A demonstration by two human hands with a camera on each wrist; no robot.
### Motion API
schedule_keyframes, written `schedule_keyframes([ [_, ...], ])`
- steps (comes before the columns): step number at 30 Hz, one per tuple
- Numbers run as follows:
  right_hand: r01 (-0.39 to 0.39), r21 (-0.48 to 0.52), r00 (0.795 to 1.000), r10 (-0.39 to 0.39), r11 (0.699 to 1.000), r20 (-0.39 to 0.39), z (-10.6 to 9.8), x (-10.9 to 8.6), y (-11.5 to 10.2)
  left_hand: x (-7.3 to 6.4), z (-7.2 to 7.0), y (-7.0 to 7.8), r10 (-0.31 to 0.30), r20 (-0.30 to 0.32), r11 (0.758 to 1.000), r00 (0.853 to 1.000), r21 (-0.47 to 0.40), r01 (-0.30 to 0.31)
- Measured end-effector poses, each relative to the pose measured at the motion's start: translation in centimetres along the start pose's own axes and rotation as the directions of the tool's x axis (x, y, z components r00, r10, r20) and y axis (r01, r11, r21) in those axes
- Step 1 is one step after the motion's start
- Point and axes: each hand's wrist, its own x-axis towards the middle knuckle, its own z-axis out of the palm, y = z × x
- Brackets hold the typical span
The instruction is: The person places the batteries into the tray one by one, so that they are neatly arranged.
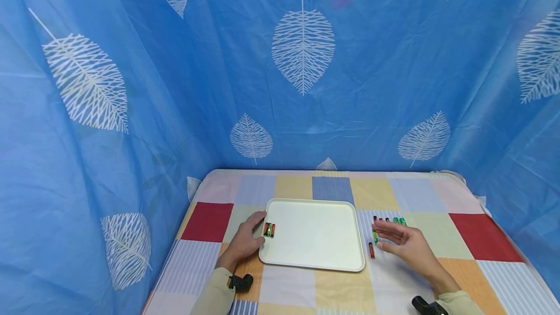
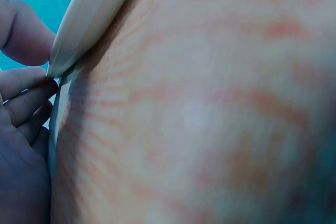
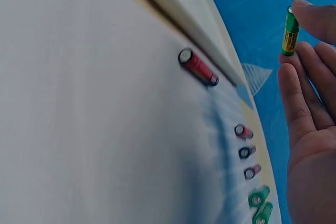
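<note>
At the tray's left edge, my left hand (image 1: 246,238) touches the rim with thumb and fingertips spread along it. The cream tray (image 1: 315,235) lies flat on the tablecloth, and its pale outer wall (image 2: 97,19) fills the top of the left wrist view. Inside its left end, 3 batteries (image 1: 273,230), red and green, lie side by side. Right of the tray, my right hand (image 1: 409,247) pinches a green-and-yellow battery (image 3: 291,32) between thumb and fingertips, held upright above the cloth. A red battery (image 1: 372,250) lies below it, close to the tray's right rim.
Several more batteries stand in a row beyond my right hand, among them a green one (image 1: 402,221) and dark-topped red ones (image 3: 243,131). A patchwork tablecloth (image 1: 293,288) covers the table. Blue curtains (image 1: 350,62) with white leaf prints surround its back and sides.
</note>
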Motion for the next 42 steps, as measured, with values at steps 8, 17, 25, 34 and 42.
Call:
schedule_keyframes([
  [8, 0.096, 0.090, 0.994, -0.099, 0.991, 0.034, 1.6, 1.6, -0.6, 0.1, -0.1, 0.1, 0.009, 0.011, 1.000, 1.000, 0.004, -0.009],
  [17, 0.141, 0.134, 0.986, -0.152, 0.981, 0.073, 4.6, 4.3, -1.9, 0.1, -0.2, 0.1, 0.012, 0.012, 1.000, 1.000, -0.005, -0.012],
  [25, 0.107, 0.137, 0.982, -0.127, 0.985, 0.143, 7.7, 6.7, -3.0, 0.2, -0.2, -0.1, 0.031, 0.012, 0.999, 0.999, -0.029, -0.031],
  [34, 0.135, 0.141, 0.964, -0.163, 0.981, 0.209, 11.0, 8.7, -3.2, 0.2, -0.1, -0.2, 0.035, 0.008, 0.999, 0.999, -0.018, -0.035],
  [42, 0.128, 0.107, 0.950, -0.153, 0.986, 0.271, 13.9, 10.0, -3.7, 0.3, -0.1, -0.1, 0.025, 0.009, 1.000, 1.000, -0.013, -0.025],
])
